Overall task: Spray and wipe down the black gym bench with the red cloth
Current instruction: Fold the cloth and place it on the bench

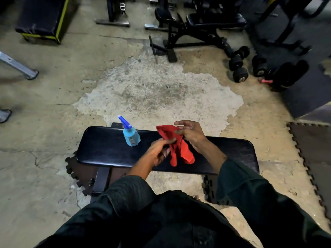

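Observation:
The black gym bench (100,149) lies crosswise in front of me, its padded top facing up. A light blue spray bottle (131,136) with a darker blue nozzle stands upright on its left half. Above the middle of the bench both hands hold the red cloth (179,149), which hangs bunched and crumpled. My left hand (159,151) pinches the cloth's left side. My right hand (190,133) grips its upper part, with the index finger sticking out.
Cracked concrete floor surrounds the bench. Dark foam puzzle mats (311,145) lie at the right and under the bench legs. Several dumbbells (240,67) and another bench (197,27) stand at the back right, a black and yellow padded box (43,17) at the back left.

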